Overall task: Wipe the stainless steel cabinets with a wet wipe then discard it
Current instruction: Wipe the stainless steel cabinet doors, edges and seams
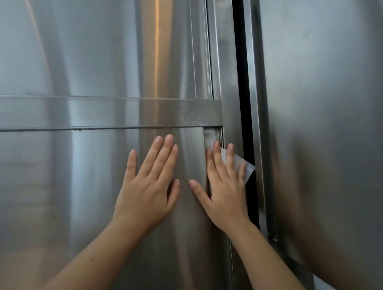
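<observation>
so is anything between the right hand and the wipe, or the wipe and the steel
Nothing visible. The right hand presses the wet wipe flat on the cabinet door at its right edge, beside the dark gap. The left hand lies flat on that door, apart from the wipe.

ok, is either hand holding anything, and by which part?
No grip: the right hand presses the wet wipe against the cabinet door edge under straight fingers, a corner sticking out. The left hand lies flat on it, empty.
</observation>
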Motion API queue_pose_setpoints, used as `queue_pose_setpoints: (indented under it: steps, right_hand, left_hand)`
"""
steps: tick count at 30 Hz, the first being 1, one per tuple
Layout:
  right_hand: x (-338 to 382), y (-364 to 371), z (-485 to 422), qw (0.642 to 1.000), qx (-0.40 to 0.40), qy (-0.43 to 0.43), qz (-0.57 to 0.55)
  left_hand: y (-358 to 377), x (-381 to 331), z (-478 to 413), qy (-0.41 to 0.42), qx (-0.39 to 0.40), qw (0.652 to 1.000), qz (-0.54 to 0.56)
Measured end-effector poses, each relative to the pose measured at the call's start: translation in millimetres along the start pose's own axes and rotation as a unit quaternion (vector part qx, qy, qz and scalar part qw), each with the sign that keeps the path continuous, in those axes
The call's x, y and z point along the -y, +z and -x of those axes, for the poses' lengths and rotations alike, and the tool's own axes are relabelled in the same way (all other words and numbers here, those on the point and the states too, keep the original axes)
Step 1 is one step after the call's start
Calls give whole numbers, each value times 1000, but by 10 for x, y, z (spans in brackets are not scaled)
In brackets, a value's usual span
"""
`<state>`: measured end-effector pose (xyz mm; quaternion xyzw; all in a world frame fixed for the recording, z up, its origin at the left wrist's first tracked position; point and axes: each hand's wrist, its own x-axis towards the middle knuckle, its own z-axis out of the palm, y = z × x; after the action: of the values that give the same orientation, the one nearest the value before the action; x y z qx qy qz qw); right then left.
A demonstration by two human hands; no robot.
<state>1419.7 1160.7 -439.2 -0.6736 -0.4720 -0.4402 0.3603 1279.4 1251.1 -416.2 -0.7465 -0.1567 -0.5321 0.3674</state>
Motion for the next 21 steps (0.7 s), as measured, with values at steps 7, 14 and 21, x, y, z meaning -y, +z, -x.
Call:
queue_pose_setpoints:
  steps: [7,14,21]
  right_hand:
    - [-20,21,14,1000,-18,-4,-13]
    - [-33,56,26,993,-66,-11,-102]
    - [95,39,-10,985,-85,-79,-126]
  left_hand:
    - [-11,-6,-2,-1,2,1000,-1]
    - [-28,-11,-1,-4,9,1000,-3]
    - [-30,-15,0,-6,3,1000,-5]
